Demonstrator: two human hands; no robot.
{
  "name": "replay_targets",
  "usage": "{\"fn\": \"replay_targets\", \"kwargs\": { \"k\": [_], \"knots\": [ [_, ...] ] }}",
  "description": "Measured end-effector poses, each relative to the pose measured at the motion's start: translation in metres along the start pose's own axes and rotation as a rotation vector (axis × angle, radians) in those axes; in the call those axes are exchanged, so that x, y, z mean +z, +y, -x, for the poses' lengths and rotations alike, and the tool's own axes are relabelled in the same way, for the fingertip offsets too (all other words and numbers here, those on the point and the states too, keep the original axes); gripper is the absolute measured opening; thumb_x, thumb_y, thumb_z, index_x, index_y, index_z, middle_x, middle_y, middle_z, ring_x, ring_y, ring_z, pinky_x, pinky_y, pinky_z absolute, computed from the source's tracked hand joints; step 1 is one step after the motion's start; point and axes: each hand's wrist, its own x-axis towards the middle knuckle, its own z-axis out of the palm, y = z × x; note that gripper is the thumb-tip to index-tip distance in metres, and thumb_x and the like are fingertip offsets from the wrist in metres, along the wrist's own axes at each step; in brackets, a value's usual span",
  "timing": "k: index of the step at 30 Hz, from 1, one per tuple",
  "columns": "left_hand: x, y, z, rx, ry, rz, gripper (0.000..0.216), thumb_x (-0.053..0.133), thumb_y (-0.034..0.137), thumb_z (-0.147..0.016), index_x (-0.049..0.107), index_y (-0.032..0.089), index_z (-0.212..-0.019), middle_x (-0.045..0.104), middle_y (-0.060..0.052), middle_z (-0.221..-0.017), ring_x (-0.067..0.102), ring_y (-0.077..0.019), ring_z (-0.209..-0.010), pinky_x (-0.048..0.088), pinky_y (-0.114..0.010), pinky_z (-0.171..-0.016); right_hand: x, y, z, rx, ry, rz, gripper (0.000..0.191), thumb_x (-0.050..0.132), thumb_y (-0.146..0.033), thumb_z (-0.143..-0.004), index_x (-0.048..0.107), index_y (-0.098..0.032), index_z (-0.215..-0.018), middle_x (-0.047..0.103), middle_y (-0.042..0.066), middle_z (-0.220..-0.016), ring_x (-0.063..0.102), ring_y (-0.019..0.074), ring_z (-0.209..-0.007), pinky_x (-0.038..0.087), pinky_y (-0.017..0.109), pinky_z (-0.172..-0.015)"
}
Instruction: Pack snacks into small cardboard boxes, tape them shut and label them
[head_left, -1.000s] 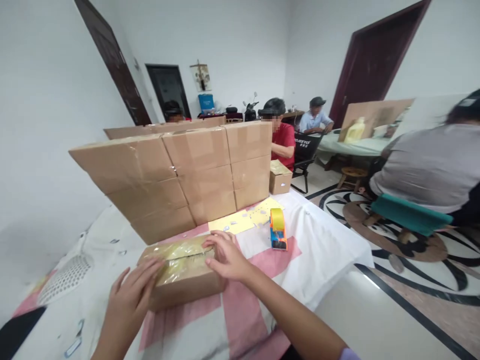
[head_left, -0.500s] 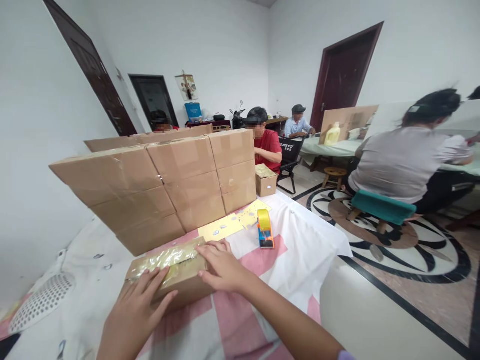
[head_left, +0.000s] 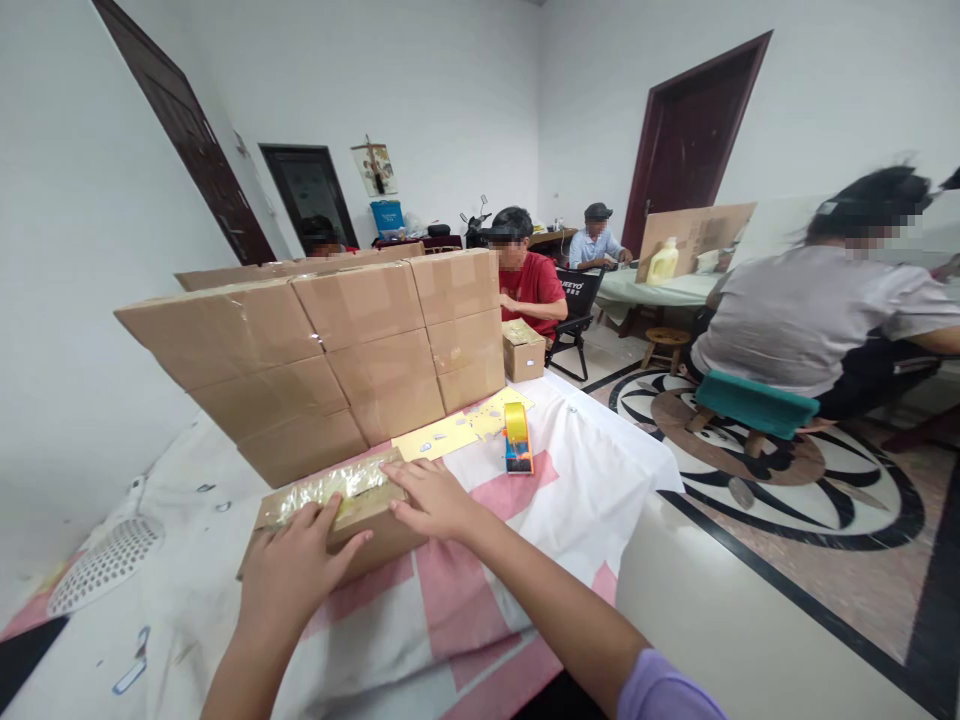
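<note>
A small cardboard box (head_left: 352, 500) with a crinkled yellowish tape strip along its top lies on the white and pink cloth (head_left: 600, 480) in front of me. My left hand (head_left: 296, 570) rests on the near left part of the box, fingers stretched forward and flat. My right hand (head_left: 427, 497) lies flat on the box's right end, fingers spread toward the left. An orange and blue tape dispenser (head_left: 517, 438) with a yellow roll stands on the cloth to the right of my hands, apart from them.
A wall of stacked cardboard boxes (head_left: 330, 350) stands just behind the small box. Yellow sheets (head_left: 450, 432) lie at its foot. Another small box (head_left: 523, 350) sits at the far corner. Several people sit at tables behind and to the right; one on a green stool (head_left: 754, 405).
My left hand has slid further up onto the box top. The view has shifted slightly; the box and right hand stay much as they were.
</note>
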Motion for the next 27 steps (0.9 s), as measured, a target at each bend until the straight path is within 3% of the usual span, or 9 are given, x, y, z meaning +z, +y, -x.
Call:
{"fn": "replay_targets", "kwargs": {
  "k": [4,6,9,12,14,16,19,23,27],
  "knots": [
    [-0.001,0.003,0.002,-0.02,-0.03,-0.007,0.07,0.039,0.059,-0.093,0.051,0.014,-0.145,0.065,-0.015,-0.132,0.065,-0.0359,-0.106,0.046,-0.045,-0.087,-0.001,-0.004,0.005,0.027,0.0,-0.06,0.061,0.053,-0.041,-0.099,0.037,-0.025,-0.155,0.047,0.008,-0.156,0.044,0.0287,-0.14,0.036,0.046,-0.115],
    [0.0,0.002,0.004,-0.039,-0.013,0.035,0.072,0.038,0.059,-0.094,0.047,0.011,-0.147,0.067,-0.016,-0.129,0.065,-0.0352,-0.108,0.045,-0.044,-0.092,-0.003,0.0,0.014,0.056,0.073,-0.115,0.067,0.056,-0.041,-0.097,0.033,-0.023,-0.157,0.04,0.01,-0.161,0.037,0.0287,-0.147,0.032,0.048,-0.119],
    [0.002,-0.001,0.011,-0.12,0.064,0.088,0.072,0.039,0.059,-0.093,0.046,0.009,-0.146,0.067,-0.018,-0.13,0.057,-0.0351,-0.124,0.039,-0.045,-0.104,-0.016,0.023,0.036,0.175,0.386,-0.191,0.064,0.059,-0.034,-0.091,0.042,-0.022,-0.152,0.044,0.011,-0.158,0.034,0.0277,-0.149,0.027,0.048,-0.123],
    [0.005,-0.001,0.019,-0.164,0.164,0.076,0.06,0.041,0.056,-0.094,0.056,0.016,-0.136,0.066,-0.015,-0.134,0.043,-0.0345,-0.138,0.029,-0.051,-0.111,-0.046,0.068,0.06,0.424,0.791,-0.315,0.062,0.067,-0.033,-0.079,0.053,-0.021,-0.139,0.05,0.012,-0.149,0.039,0.0286,-0.145,0.026,0.047,-0.124],
    [0.009,0.0,0.021,-0.166,0.199,0.078,0.053,0.044,0.053,-0.094,0.059,0.019,-0.132,0.066,-0.011,-0.135,0.042,-0.0332,-0.139,0.027,-0.051,-0.112,-0.068,0.104,0.072,0.561,0.913,-0.37,0.071,0.068,-0.036,-0.075,0.047,-0.017,-0.14,0.046,0.018,-0.15,0.041,0.0319,-0.142,0.029,0.052,-0.122],
    [0.014,0.001,0.02,-0.181,0.211,0.083,0.052,0.047,0.052,-0.093,0.06,0.021,-0.132,0.066,-0.009,-0.136,0.042,-0.0323,-0.137,0.027,-0.05,-0.112,-0.085,0.136,0.078,0.654,0.915,-0.441,0.075,0.069,-0.04,-0.074,0.044,-0.015,-0.139,0.051,0.022,-0.143,0.051,0.0346,-0.133,0.041,0.056,-0.113],
    [0.024,-0.002,0.015,-0.194,0.231,0.073,0.05,0.052,0.052,-0.091,0.063,0.022,-0.129,0.06,-0.009,-0.144,0.042,-0.0322,-0.137,0.025,-0.05,-0.113,-0.094,0.167,0.076,0.709,0.788,-0.596,0.061,0.074,-0.043,-0.07,0.056,-0.017,-0.122,0.07,0.017,-0.113,0.07,0.0316,-0.104,0.058,0.049,-0.089],
    [0.03,-0.009,0.01,-0.172,0.197,0.111,0.042,0.056,0.051,-0.089,0.069,0.025,-0.12,0.06,-0.008,-0.144,0.048,-0.032,-0.131,0.023,-0.053,-0.113,-0.087,0.178,0.065,0.645,0.58,-0.748,0.044,0.082,-0.044,-0.064,0.069,-0.015,-0.093,0.077,0.012,-0.089,0.074,0.0267,-0.079,0.06,0.038,-0.071],
    [0.02,-0.011,0.014,-0.151,0.156,0.186,0.04,0.05,0.049,-0.093,0.068,0.027,-0.122,0.065,-0.009,-0.137,0.056,-0.0295,-0.123,0.021,-0.056,-0.114,-0.078,0.176,0.06,0.59,0.5,-0.803,0.049,0.084,-0.051,-0.063,0.073,-0.01,-0.088,0.078,0.014,-0.086,0.072,0.0248,-0.074,0.058,0.035,-0.068]
  ]
}}
